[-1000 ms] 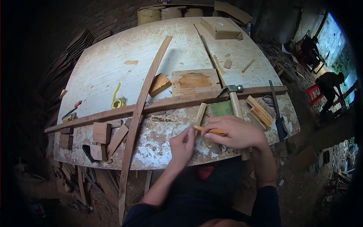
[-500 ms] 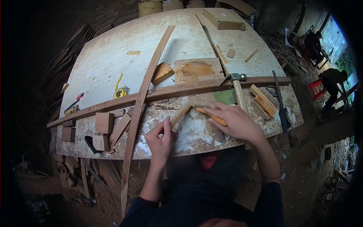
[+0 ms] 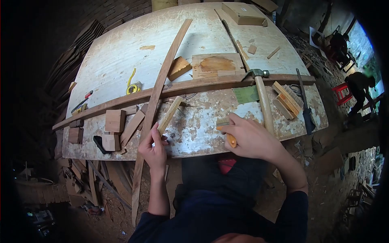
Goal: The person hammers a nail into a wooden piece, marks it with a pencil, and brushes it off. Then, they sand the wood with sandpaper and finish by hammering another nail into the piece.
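Observation:
My left hand (image 3: 153, 146) grips a short wooden stick (image 3: 170, 114) near its lower end, the stick slanting up to the right over the worn workbench (image 3: 198, 139). Closed round a bladed tool with an orange handle (image 3: 231, 140) is my right hand (image 3: 253, 135). Its flat blade (image 3: 222, 121) points left, apart from the stick. Just right of that hand lies a claw hammer (image 3: 265, 107), and beyond it a green sheet (image 3: 246, 94), perhaps sandpaper. A long wooden strip (image 3: 162, 77) runs beside my left hand and overhangs the near edge.
A long wooden beam (image 3: 117, 102) crosses the bench. Wood blocks (image 3: 115, 120) and a yellow tape measure (image 3: 133, 87) are on the left. At right are stacked wood pieces (image 3: 287, 101) and a long dark tool (image 3: 306, 109). A cardboard box (image 3: 243, 14) sits far back; a person (image 3: 357, 91) is off to the right.
My left hand has moved left and slightly down with the stick, which now stands apart from the blade. My right hand has turned the orange-handled tool. The view has shifted slightly.

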`<move>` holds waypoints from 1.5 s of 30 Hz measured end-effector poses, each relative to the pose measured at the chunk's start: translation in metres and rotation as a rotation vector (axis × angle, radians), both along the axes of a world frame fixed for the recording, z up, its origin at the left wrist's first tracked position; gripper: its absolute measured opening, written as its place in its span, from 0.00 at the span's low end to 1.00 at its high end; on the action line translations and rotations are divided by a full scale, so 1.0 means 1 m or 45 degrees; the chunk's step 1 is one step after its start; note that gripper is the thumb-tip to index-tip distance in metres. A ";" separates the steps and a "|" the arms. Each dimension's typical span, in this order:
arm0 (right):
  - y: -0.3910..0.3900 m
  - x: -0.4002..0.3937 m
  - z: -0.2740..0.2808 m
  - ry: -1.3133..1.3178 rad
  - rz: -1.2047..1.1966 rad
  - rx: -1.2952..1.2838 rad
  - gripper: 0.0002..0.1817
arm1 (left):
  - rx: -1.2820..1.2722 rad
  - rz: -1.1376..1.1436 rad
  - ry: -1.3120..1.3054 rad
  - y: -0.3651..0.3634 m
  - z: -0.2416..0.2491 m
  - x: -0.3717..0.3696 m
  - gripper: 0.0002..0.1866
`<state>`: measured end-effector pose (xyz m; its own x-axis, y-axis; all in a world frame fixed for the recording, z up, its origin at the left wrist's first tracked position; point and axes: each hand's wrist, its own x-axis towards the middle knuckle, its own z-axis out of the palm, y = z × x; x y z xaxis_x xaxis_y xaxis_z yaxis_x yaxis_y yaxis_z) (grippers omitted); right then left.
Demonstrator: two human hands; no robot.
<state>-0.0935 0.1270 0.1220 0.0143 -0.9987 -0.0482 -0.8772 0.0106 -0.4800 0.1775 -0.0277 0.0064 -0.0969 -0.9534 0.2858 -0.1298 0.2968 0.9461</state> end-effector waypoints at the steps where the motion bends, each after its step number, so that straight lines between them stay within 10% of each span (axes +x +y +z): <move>1: -0.003 -0.002 -0.002 -0.071 -0.057 -0.041 0.17 | 0.005 0.005 -0.007 -0.001 -0.001 0.003 0.16; 9: -0.017 -0.022 0.017 -0.352 -0.364 0.022 0.25 | 0.008 -0.016 -0.059 0.009 -0.011 0.012 0.17; 13: -0.030 -0.011 -0.020 -0.225 0.070 -0.465 0.20 | -0.043 -0.035 -0.045 0.010 -0.020 0.016 0.17; 18: -0.031 -0.026 0.017 -0.160 -0.088 0.363 0.16 | -0.028 -0.049 -0.091 0.012 -0.023 0.023 0.17; 29: -0.050 -0.027 0.039 0.011 0.064 0.535 0.17 | -0.197 -0.003 -0.028 0.014 -0.049 0.022 0.17; 37: -0.043 -0.041 -0.009 -0.253 0.357 -0.090 0.21 | -0.290 -0.007 -0.047 0.012 -0.049 0.017 0.19; 45: 0.013 -0.094 0.004 0.057 -0.542 0.189 0.30 | -0.290 -0.039 -0.062 0.010 -0.052 0.021 0.17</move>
